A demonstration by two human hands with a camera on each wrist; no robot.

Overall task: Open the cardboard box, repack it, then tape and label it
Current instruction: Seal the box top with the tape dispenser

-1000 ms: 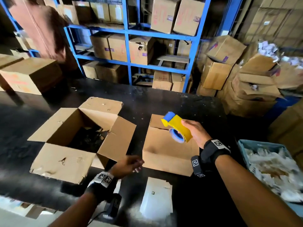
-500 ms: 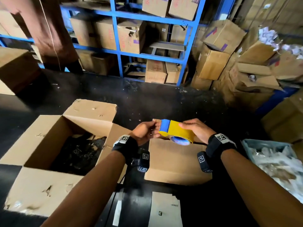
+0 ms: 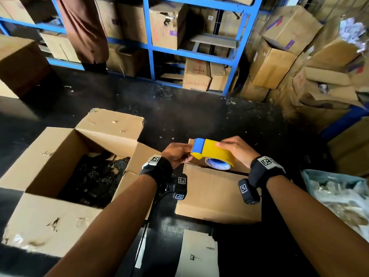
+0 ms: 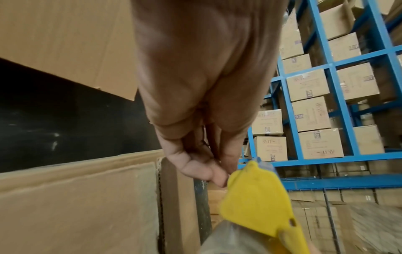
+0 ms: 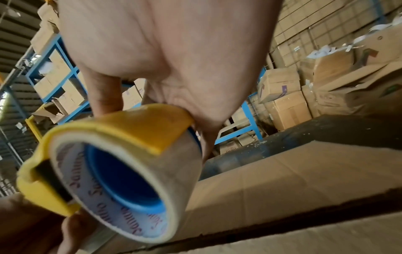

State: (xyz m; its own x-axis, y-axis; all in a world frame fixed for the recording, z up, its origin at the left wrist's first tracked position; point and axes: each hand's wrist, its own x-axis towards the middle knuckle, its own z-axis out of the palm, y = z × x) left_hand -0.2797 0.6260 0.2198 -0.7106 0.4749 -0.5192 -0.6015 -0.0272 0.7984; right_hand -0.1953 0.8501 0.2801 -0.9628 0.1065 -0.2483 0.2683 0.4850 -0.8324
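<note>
A yellow tape dispenser (image 3: 212, 152) with a blue cutter end and a clear tape roll (image 5: 130, 178) hangs over the closed small cardboard box (image 3: 217, 192). My right hand (image 3: 234, 149) grips the dispenser from above, fingers curled round its yellow cover (image 5: 135, 127). My left hand (image 3: 177, 154) pinches at the dispenser's cutter end (image 4: 250, 194), where the tape's end is; the tape itself is too faint to see there. A larger cardboard box (image 3: 65, 168) stands open at the left with dark contents inside.
White label sheets (image 3: 197, 254) lie on the black table (image 3: 199, 118) near its front edge. A blue bin (image 3: 311, 173) of white scraps sits at the right. Blue shelving (image 3: 149, 47) with boxes stands behind, stacked boxes (image 3: 279, 62) at the right. A person in brown (image 3: 83, 31) stands at the back left.
My left hand rose from the table's front edge to the dispenser's cutter end. My right hand lowered the dispenser closer to the small box's top.
</note>
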